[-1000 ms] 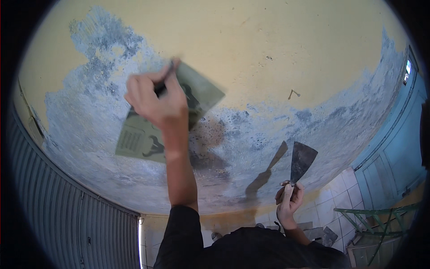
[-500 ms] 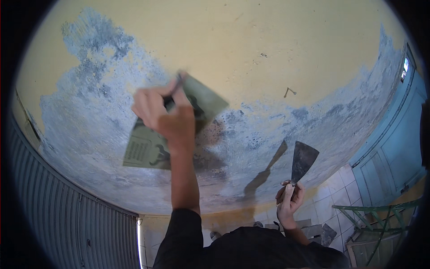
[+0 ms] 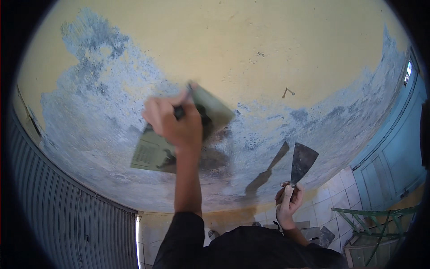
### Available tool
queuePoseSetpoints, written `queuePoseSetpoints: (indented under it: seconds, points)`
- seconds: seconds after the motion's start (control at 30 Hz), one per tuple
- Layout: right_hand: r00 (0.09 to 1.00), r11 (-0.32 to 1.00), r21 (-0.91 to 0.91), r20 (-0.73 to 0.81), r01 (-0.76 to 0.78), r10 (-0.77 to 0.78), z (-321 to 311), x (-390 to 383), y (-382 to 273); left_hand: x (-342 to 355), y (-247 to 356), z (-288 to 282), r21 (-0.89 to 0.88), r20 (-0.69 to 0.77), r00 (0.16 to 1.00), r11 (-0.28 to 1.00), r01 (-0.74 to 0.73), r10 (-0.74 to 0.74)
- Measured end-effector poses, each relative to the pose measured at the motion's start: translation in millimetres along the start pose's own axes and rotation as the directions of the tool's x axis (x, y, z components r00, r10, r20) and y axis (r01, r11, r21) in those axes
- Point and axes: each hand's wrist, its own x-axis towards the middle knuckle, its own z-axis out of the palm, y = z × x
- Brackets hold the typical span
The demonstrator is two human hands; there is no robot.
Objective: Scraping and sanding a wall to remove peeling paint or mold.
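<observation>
My left hand [image 3: 175, 121] is closed around the dark handle of a plastering trowel [image 3: 150, 150], slightly blurred by motion. The trowel's wide rectangular blade looks greenish, with printing on it. It lies against or just off the wall [image 3: 268, 130], over the grey-blue bare patch below the yellow paint; whether it touches is unclear. Lower on the right, my right hand [image 3: 290, 206] grips a putty knife [image 3: 304, 160] by its handle, the dark, flared blade pointing up. That blade looks stained and stands apart from the trowel.
Two bent nails or hooks [image 3: 288, 92] stick out of the wall. A corrugated grey shutter [image 3: 62, 201] stands at left, a blue door [image 3: 389, 157] at right. A green metal frame [image 3: 380, 219] is at lower right, near another scraper-like blade [image 3: 326, 236] above the tiled floor [image 3: 333, 193].
My left hand and the trowel have shifted slightly right and down across the wall. My right hand and the putty knife have stayed almost still.
</observation>
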Motion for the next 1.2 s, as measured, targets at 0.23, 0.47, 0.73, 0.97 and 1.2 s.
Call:
queuePoseSetpoints:
  seconds: [0.23, 0.47, 0.73, 0.97, 1.2]
  points:
    - [0.999, 0.999, 0.012, 0.011, -0.045, 0.045, -7.9, 3.3, 0.4, -34.3, 13.4, 1.0, -0.063, 0.068, 0.998, 0.998, 0.0, 0.004]
    - [0.999, 0.999, 0.041, 0.027, -0.024, 0.023, -1.3, 6.2, -1.7, -15.4, 6.6, 0.5, -0.024, -0.025, 0.998, 0.998, 0.063, -0.064]
    - [0.997, 1.0, 0.006, 0.075, -0.006, 0.005, -11.0, 13.5, -5.2, -6.4, 9.1, 0.8, 0.004, -0.033, 0.996, 0.996, 0.086, -0.086]
    - [0.997, 0.999, 0.033, 0.072, 0.002, -0.005, -16.3, 5.5, -0.2, -45.4, 10.7, -5.9, -0.032, 0.02, 0.998, 0.998, 0.06, -0.06]
    - [0.997, 0.999, 0.003, 0.058, -0.052, 0.051, -6.0, 4.3, 6.5, -5.9, -1.6, 12.1, 0.026, -0.002, 1.0, 1.0, 0.001, -0.001]
